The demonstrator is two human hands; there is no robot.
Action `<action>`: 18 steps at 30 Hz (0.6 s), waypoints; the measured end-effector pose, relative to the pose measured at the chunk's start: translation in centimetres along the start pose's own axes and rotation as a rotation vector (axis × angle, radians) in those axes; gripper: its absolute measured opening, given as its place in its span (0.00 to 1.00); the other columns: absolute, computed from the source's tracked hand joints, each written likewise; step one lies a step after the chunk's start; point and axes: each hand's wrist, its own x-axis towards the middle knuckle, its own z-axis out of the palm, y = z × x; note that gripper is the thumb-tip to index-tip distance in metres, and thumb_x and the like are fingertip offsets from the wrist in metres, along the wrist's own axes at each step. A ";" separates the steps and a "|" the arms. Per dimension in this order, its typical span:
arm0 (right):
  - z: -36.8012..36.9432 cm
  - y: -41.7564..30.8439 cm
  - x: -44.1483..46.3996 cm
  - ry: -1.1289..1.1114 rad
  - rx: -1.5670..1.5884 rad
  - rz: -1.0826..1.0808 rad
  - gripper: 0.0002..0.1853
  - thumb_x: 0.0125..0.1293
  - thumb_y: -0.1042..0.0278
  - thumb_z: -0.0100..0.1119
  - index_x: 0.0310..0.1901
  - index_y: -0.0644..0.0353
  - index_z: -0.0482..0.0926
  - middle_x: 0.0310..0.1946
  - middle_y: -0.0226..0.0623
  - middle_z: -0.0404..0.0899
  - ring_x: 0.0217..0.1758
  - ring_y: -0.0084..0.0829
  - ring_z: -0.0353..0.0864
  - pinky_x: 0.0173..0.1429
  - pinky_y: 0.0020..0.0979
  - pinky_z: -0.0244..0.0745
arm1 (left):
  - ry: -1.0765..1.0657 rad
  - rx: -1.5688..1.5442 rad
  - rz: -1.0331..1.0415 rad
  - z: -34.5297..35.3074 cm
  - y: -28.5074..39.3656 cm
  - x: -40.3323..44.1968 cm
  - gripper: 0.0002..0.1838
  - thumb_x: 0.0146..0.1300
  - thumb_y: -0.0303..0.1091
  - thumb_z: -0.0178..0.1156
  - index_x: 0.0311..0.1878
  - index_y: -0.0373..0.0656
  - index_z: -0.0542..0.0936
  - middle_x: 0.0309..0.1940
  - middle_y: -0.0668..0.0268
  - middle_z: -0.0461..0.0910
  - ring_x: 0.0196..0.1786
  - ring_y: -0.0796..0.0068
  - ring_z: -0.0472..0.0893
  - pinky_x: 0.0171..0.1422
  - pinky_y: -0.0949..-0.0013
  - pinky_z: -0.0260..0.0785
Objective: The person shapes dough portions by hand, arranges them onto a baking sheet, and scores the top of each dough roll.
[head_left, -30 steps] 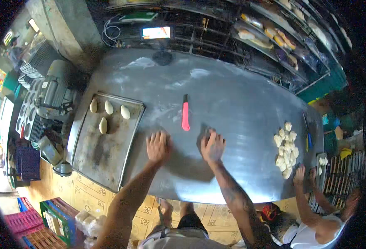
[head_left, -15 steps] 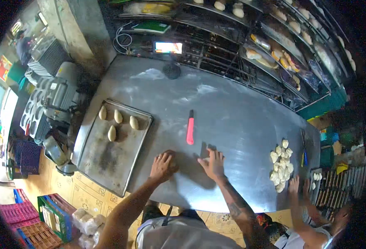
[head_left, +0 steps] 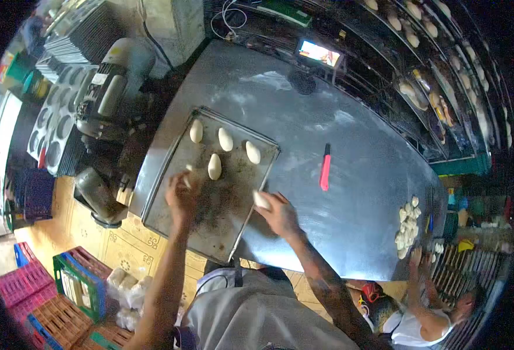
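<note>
A worn metal baking tray (head_left: 233, 248) lies on the steel table's left part, and several smooth oval dough pieces (head_left: 225, 140) rest toward its far end. My left hand (head_left: 182, 198) is over the tray's left side, its fingers pinched on a small pale dough piece (head_left: 189, 168), partly hidden and blurred. Above the tray's right edge, my right hand (head_left: 280, 216) grips another pale dough piece (head_left: 261, 200) between thumb and fingers. To the right, a knife with a pink handle (head_left: 325, 172) lies on the table.
Small dough lumps (head_left: 407, 228) are heaped at the table's right end, beside a co-worker's hands (head_left: 417, 259). A lit phone (head_left: 319, 53) stands at the back by the racks. A mixer (head_left: 108, 96) stands left; plastic crates (head_left: 26, 283) sit on the floor.
Both hands have moved from the tabletop to the tray on the left, and dough now shows in each. The view has swung left. The co-worker's hands stay near the dough heap.
</note>
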 end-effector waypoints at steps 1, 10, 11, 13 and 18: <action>1.7 -2.0 2.1 0.080 -0.015 -0.059 0.25 0.67 0.60 0.75 0.63 0.59 0.83 0.50 0.46 0.85 0.52 0.52 0.85 0.57 0.44 0.82 | 0.072 -0.052 -0.019 -0.3 -1.4 2.1 0.22 0.64 0.29 0.75 0.61 0.38 0.84 0.43 0.58 0.86 0.46 0.63 0.85 0.49 0.62 0.78; 4.0 -3.8 4.4 0.222 -0.204 -0.118 0.34 0.76 0.45 0.65 0.76 0.55 0.71 0.56 0.49 0.78 0.60 0.44 0.79 0.64 0.48 0.78 | -0.145 0.023 0.149 5.1 -19.6 10.7 0.25 0.70 0.40 0.71 0.66 0.40 0.81 0.59 0.53 0.83 0.60 0.50 0.82 0.63 0.55 0.76; 3.2 -2.9 2.6 0.245 -0.203 -0.108 0.34 0.76 0.45 0.65 0.76 0.55 0.71 0.56 0.49 0.78 0.60 0.44 0.79 0.64 0.48 0.78 | -0.173 0.224 0.289 5.2 -20.5 11.4 0.27 0.71 0.41 0.70 0.69 0.40 0.79 0.61 0.54 0.82 0.61 0.50 0.81 0.64 0.55 0.76; 0.8 0.5 -2.1 0.108 -0.198 0.055 0.37 0.76 0.48 0.65 0.80 0.53 0.65 0.63 0.51 0.76 0.66 0.46 0.76 0.67 0.45 0.78 | -0.145 -0.211 -0.188 2.3 -17.6 12.9 0.21 0.73 0.39 0.66 0.64 0.38 0.81 0.56 0.56 0.84 0.55 0.58 0.84 0.58 0.58 0.79; -9.4 13.7 -18.6 0.269 0.088 0.626 0.35 0.76 0.51 0.64 0.79 0.52 0.66 0.70 0.48 0.74 0.69 0.48 0.75 0.73 0.45 0.76 | -0.005 -0.214 0.018 7.5 -7.2 3.3 0.17 0.73 0.34 0.66 0.61 0.38 0.83 0.54 0.57 0.84 0.54 0.62 0.84 0.55 0.63 0.78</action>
